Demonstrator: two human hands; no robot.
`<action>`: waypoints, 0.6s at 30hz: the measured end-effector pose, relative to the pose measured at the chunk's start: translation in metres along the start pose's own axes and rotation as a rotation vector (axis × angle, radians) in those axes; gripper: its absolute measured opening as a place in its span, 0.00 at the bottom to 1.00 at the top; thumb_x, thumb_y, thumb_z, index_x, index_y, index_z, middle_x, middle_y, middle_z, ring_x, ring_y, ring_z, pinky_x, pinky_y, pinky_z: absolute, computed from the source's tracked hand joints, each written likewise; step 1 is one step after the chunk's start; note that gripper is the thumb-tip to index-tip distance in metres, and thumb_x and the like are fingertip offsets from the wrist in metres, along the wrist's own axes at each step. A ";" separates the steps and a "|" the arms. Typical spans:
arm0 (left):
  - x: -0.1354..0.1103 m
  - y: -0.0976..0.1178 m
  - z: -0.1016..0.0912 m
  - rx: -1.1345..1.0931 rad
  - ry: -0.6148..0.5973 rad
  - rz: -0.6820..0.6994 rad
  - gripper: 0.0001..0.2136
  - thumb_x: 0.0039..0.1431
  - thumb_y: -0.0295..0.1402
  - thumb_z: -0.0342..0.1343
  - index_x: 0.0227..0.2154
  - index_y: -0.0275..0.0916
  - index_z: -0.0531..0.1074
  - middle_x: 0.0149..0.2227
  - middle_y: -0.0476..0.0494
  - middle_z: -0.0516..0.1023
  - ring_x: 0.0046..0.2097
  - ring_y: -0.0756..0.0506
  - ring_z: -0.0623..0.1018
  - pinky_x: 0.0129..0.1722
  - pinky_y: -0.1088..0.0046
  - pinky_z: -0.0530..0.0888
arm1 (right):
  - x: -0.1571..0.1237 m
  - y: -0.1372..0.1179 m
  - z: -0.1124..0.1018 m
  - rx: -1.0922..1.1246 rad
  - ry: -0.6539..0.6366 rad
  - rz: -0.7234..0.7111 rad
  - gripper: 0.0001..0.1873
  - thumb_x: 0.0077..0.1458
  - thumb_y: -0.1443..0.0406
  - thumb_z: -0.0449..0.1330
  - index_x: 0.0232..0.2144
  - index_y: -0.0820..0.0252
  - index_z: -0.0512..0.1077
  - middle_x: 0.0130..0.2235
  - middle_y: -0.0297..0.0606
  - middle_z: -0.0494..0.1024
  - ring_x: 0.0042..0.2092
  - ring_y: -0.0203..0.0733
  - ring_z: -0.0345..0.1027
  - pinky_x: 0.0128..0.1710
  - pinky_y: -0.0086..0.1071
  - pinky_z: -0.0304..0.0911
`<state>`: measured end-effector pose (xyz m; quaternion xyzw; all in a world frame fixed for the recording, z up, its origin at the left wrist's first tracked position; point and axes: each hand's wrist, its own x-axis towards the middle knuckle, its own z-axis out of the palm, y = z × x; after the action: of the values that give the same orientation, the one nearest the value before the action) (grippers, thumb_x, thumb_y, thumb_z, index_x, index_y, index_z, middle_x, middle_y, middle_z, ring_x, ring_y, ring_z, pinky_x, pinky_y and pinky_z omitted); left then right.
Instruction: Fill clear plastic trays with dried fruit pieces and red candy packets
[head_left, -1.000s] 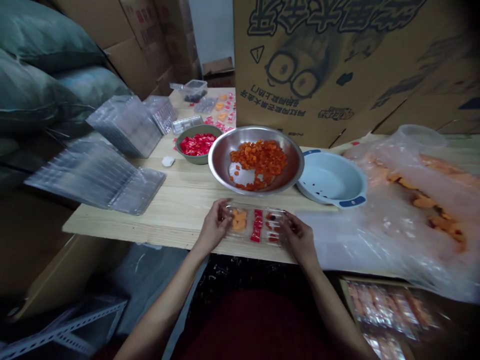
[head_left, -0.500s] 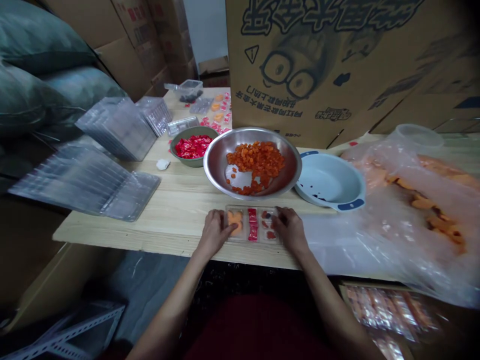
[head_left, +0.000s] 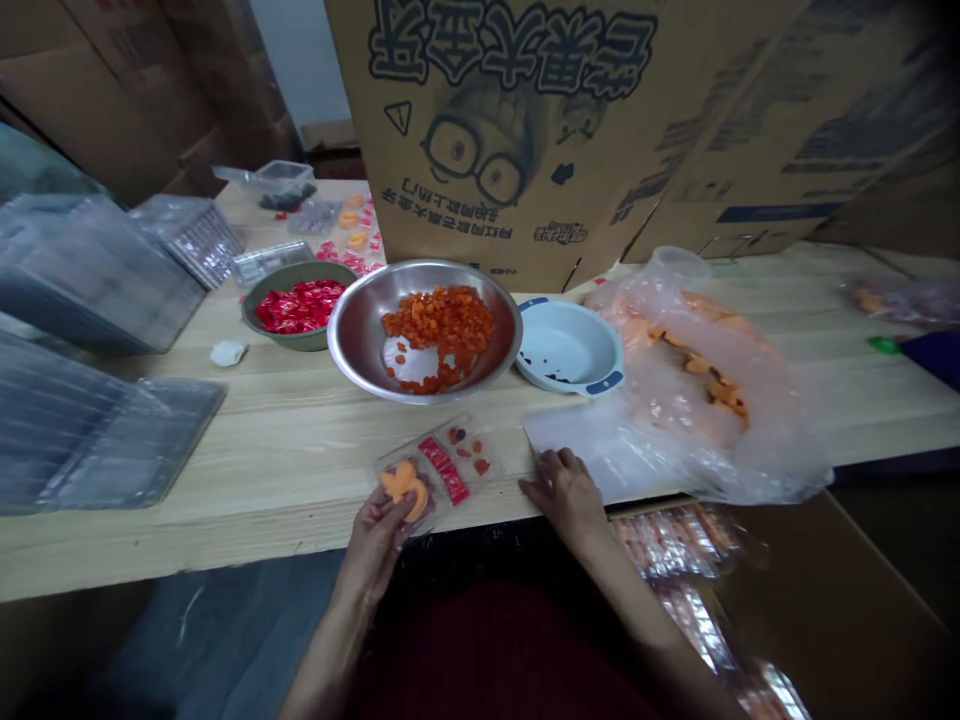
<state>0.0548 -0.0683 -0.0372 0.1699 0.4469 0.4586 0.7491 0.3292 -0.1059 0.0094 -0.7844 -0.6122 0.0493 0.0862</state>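
My left hand (head_left: 381, 530) grips the near left end of a clear plastic tray (head_left: 396, 450), its thumb over the orange pieces (head_left: 401, 480) in that compartment. The tray sits slanted at the table's front edge. Red wrapped packets (head_left: 444, 470) fill its middle section, and a few small dried fruit pieces (head_left: 469, 448) lie in the far right one. My right hand (head_left: 568, 497) is apart from the tray, holding nothing visible, fingers loosely bent and thumb out, by the left edge of a white sheet (head_left: 592, 440).
Behind the tray are a steel bowl (head_left: 352, 345) of orange dried fruit, a green bowl (head_left: 259, 325) of red packets and a light-blue basin (head_left: 574, 340). A plastic bag (head_left: 780, 420) of orange pieces lies right. Stacked clear trays (head_left: 150, 440) stand left; a carton (head_left: 630, 190) rises behind.
My right hand has let go of the tray and moved away to the right. The tray has turned slanted in my left hand. The view has swung right.
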 end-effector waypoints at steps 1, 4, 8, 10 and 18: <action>0.000 -0.002 -0.001 -0.010 0.007 0.007 0.28 0.45 0.31 0.76 0.51 0.38 0.77 0.46 0.40 0.86 0.46 0.40 0.86 0.48 0.64 0.83 | -0.003 0.001 -0.003 -0.110 -0.061 0.032 0.09 0.64 0.66 0.60 0.45 0.64 0.75 0.46 0.50 0.76 0.50 0.53 0.72 0.45 0.38 0.70; 0.000 -0.005 -0.002 -0.015 0.006 0.023 0.28 0.47 0.31 0.76 0.52 0.38 0.77 0.47 0.40 0.86 0.47 0.40 0.86 0.50 0.63 0.83 | -0.001 -0.002 -0.008 -0.281 -0.199 0.075 0.10 0.66 0.71 0.56 0.46 0.64 0.75 0.48 0.50 0.78 0.51 0.51 0.74 0.42 0.33 0.69; -0.005 -0.005 -0.001 -0.025 -0.002 0.028 0.26 0.47 0.30 0.75 0.51 0.38 0.78 0.48 0.39 0.86 0.48 0.40 0.86 0.53 0.61 0.82 | 0.014 -0.003 -0.017 -0.309 -0.241 0.118 0.11 0.67 0.70 0.56 0.47 0.67 0.76 0.47 0.53 0.79 0.49 0.53 0.77 0.38 0.34 0.69; -0.008 -0.005 -0.001 -0.042 0.008 0.022 0.25 0.47 0.30 0.75 0.50 0.39 0.78 0.48 0.40 0.86 0.49 0.40 0.85 0.54 0.59 0.81 | 0.019 0.003 -0.022 -0.319 -0.252 0.139 0.12 0.68 0.71 0.55 0.46 0.68 0.77 0.46 0.54 0.80 0.47 0.54 0.79 0.37 0.35 0.68; -0.013 -0.006 0.000 -0.093 0.037 0.004 0.23 0.47 0.28 0.75 0.47 0.38 0.79 0.47 0.40 0.86 0.48 0.40 0.86 0.53 0.60 0.83 | 0.015 0.012 -0.026 -0.309 -0.284 0.136 0.13 0.65 0.61 0.63 0.44 0.65 0.79 0.45 0.56 0.80 0.48 0.57 0.79 0.39 0.36 0.70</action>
<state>0.0555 -0.0823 -0.0348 0.1274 0.4385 0.4835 0.7468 0.3490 -0.0963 0.0331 -0.8129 -0.5643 0.0706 -0.1258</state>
